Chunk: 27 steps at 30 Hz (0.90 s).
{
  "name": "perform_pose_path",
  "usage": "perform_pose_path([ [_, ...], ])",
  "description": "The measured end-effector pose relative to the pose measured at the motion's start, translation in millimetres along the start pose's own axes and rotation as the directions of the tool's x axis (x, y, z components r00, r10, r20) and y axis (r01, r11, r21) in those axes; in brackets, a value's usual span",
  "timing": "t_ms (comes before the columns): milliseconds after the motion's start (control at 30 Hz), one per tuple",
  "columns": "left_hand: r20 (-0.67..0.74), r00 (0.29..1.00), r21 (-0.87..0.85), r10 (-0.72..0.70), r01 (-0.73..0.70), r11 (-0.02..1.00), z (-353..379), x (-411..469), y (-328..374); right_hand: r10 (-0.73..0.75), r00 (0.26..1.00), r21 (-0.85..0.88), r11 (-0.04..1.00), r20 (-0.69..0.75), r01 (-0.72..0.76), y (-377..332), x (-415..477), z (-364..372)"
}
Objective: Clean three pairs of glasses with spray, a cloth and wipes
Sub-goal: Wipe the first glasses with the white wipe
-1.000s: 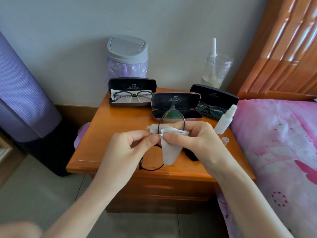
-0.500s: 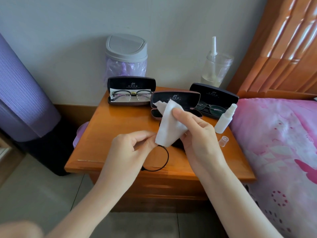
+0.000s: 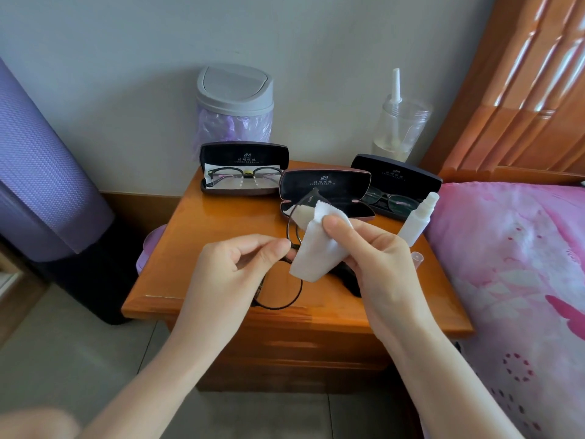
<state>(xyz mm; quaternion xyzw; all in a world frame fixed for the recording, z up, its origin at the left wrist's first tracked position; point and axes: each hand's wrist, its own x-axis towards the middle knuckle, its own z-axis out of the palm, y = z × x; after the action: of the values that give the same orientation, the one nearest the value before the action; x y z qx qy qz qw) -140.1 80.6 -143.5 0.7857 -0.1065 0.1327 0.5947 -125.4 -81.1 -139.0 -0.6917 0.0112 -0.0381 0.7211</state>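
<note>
My left hand [image 3: 232, 270] pinches the bridge of a thin dark round-framed pair of glasses [image 3: 281, 293] above the wooden nightstand [image 3: 196, 236]. My right hand [image 3: 373, 258] grips a white wipe [image 3: 319, 248] wrapped over the upper lens. Three open black cases stand at the back: the left case [image 3: 243, 167] and the right case [image 3: 395, 185] each hold glasses, the middle case [image 3: 326, 191] has none. A white spray bottle [image 3: 418, 220] stands at the right, its clear cap [image 3: 417, 258] beside it. A dark cloth [image 3: 348, 277] lies under my right hand.
A small grey-lidded bin [image 3: 234, 106] with a purple liner and a clear jar [image 3: 400, 128] stand against the wall. A pink-covered bed [image 3: 512, 280] and its wooden headboard [image 3: 522, 90] border the right. A purple rolled mat [image 3: 41, 172] stands at the left.
My right hand lifted the wipe off the glasses, then brought it back down over the upper lens. My left hand kept hold of the frame and turned it slightly.
</note>
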Motion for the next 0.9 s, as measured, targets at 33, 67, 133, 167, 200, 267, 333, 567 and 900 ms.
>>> perform_pose_path([
  [33,0.0,1.0,-0.003,-0.001,0.001,1.0,-1.0,0.2,-0.6,0.001,1.0,-0.018,1.0,0.027,0.0,-0.1,-0.6,0.4],
  [67,-0.003,1.0,-0.006,-0.003,0.003,1.0,-1.9,0.7,-1.2,0.004,0.998,-0.036,0.999,0.058,-0.002,0.2,-1.2,1.0],
  [133,0.0,1.0,-0.007,-0.009,0.009,1.0,-3.6,1.8,-2.7,0.009,0.993,-0.065,0.998,0.117,-0.001,0.0,-2.0,3.7],
  [167,0.012,1.0,-0.003,-0.008,0.008,1.0,-4.0,2.0,-3.0,0.008,0.991,-0.072,0.997,0.137,0.002,0.0,-2.3,5.4],
  [200,0.028,1.0,0.003,-0.003,0.003,1.0,-4.1,2.1,-3.4,0.008,0.989,-0.072,0.997,0.15,0.003,0.3,-2.5,7.1],
  [267,0.049,0.999,0.023,0.011,-0.013,1.0,-3.1,1.4,-3.5,0.01,0.987,-0.053,0.999,0.161,-0.001,1.5,-2.9,10.6],
  [333,0.065,0.998,0.032,0.016,-0.018,0.999,-1.9,0.4,-2.3,0.002,0.988,-0.015,1.0,0.155,0.0,2.8,-3.1,14.1],
  [567,0.038,0.999,0.005,-0.017,0.017,1.0,-1.1,-1.3,-0.4,0.022,0.977,-0.054,0.998,0.214,-0.011,-1.2,0.3,7.5],
  [900,0.077,0.997,0.004,-0.032,0.031,0.999,-4.2,0.7,-0.2,0.053,0.972,-0.136,0.99,0.227,-0.022,-9.3,10.5,-15.9],
])
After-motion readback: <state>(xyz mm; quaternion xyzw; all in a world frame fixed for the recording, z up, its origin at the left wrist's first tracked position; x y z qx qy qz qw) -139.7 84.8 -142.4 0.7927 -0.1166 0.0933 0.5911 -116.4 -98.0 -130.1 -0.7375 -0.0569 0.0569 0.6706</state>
